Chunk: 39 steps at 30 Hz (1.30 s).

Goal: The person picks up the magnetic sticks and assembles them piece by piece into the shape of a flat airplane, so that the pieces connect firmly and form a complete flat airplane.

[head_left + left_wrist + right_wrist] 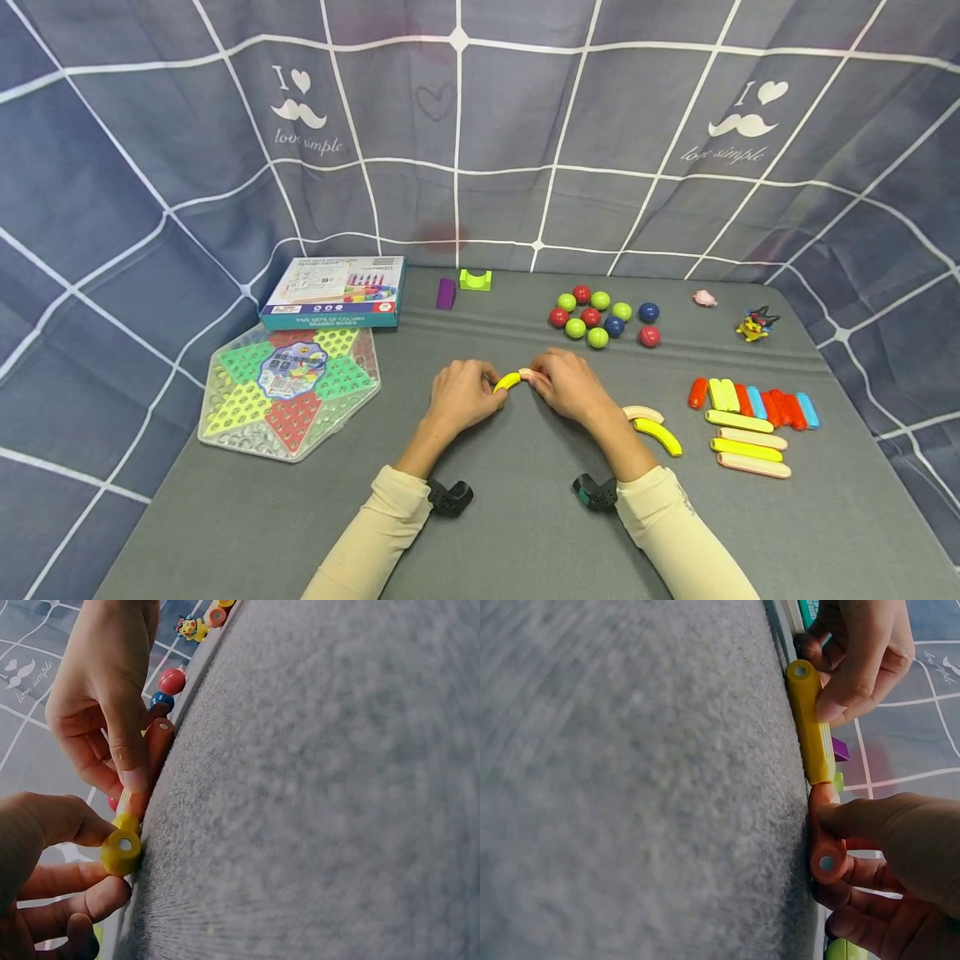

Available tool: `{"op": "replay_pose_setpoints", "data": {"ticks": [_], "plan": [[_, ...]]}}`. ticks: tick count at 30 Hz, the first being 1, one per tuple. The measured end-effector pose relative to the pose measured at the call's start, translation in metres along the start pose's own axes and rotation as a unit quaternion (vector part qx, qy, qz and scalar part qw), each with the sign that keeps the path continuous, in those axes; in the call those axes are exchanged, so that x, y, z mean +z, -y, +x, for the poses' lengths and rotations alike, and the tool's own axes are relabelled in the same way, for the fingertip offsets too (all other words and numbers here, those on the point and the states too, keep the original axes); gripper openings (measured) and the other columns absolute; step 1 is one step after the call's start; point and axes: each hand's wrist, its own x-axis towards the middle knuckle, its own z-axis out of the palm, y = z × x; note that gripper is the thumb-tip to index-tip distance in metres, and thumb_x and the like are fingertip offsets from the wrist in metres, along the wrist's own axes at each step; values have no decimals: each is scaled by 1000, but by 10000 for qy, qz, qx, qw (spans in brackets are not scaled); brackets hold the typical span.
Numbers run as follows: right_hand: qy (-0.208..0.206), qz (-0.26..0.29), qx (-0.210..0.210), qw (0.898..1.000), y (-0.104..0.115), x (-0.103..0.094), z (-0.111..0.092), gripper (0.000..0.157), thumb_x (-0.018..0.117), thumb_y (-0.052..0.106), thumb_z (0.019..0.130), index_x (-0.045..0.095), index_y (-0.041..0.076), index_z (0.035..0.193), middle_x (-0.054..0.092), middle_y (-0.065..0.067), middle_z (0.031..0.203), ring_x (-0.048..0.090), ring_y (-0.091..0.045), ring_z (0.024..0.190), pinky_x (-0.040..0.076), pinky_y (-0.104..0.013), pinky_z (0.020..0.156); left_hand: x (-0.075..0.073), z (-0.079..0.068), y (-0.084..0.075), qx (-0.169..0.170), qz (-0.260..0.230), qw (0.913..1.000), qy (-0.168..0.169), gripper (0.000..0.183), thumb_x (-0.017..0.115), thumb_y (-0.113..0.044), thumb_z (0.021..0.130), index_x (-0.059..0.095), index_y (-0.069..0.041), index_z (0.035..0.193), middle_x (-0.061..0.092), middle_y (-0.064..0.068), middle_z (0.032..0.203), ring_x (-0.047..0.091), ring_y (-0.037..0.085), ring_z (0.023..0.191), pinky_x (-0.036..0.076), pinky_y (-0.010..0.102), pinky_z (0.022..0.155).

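Observation:
In the head view my left hand (465, 393) pinches a curved yellow stick (507, 382) between thumb and fingers, low on the grey tabletop. Opposite it, my right hand (568, 385) pinches a curved pale pink stick (531, 375). The two sticks meet end to end, forming a shallow arch. Each outer end carries a round silvery dot, visible on the yellow stick (807, 712) in the right wrist view and on the pink stick (159, 742) in the left wrist view. Fingers cover part of both sticks.
Beside my right forearm lie another pink curved stick (643, 413) and a yellow one (658, 437). Straight sticks (750, 444) and short pieces (780, 408) lie farther right. Several balls (591, 317) sit behind. A box (333, 292) overlaps a star-patterned board (225, 417) at left.

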Motion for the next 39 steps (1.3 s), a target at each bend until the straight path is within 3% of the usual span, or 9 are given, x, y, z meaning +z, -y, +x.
{"op": "replay_pose_setpoints", "data": {"ticks": [6,9,14,17,19,27,35,39], "plan": [[48,156,-36,9999,-2,2,-2,17,66,27,90,71,11,90,58,1,82,51,-12,66,44,-36,63,1,-2,-2,22,-60,10000,-49,17,72,-31,74,74,-17,84,51,-13,54,46,4,45,36,25,42],[-100,485,-18,9988,-6,0,-4,15,66,25,90,70,11,90,58,2,78,50,-10,64,43,-32,61,2,-2,-2,18,-74,10000,-45,17,72,-31,74,74,-17,83,51,-13,55,46,4,46,36,25,42],[-462,1757,300,9829,-14,-6,-9,7,68,11,85,64,8,90,63,3,71,58,-8,61,48,-27,56,4,-2,-3,-16,-97,9999,-22,17,71,-30,72,73,-17,82,52,-14,55,47,4,47,36,25,43],[-610,2171,524,9728,-18,-9,-13,12,70,6,81,62,9,89,67,1,75,64,-10,66,51,-28,59,4,-2,-4,-60,-110,9999,4,16,71,-30,72,73,-17,80,52,-13,55,47,5,47,36,26,43],[-681,2155,659,9719,-21,-9,-15,15,73,5,78,63,9,89,68,0,79,66,-10,70,51,-30,61,4,-2,-4,-77,-93,9999,24,15,72,-31,71,72,-18,78,52,-13,55,47,5,47,37,26,44],[-576,1268,827,9868,-20,-4,-15,17,79,12,73,66,12,85,59,4,71,54,-11,64,43,-31,59,6,-1,-6,-106,-55,9998,133,18,72,-38,71,68,-20,70,52,-14,55,48,5,49,37,26,45],[-216,1355,542,9891,-15,2,-11,16,79,12,76,70,16,88,56,4,70,49,-10,60,40,-28,53,6,-1,-4,-8,-185,9998,59,32,71,-53,76,68,-21,76,53,-14,59,47,5,49,37,26,46],[-121,1553,225,9875,-11,6,-9,15,76,8,79,72,17,91,59,7,77,51,-8,63,42,-26,56,7,-2,-3,165,-275,9995,-8,32,71,-53,77,69,-21,82,58,-11,68,48,5,54,37,26,48]]}}
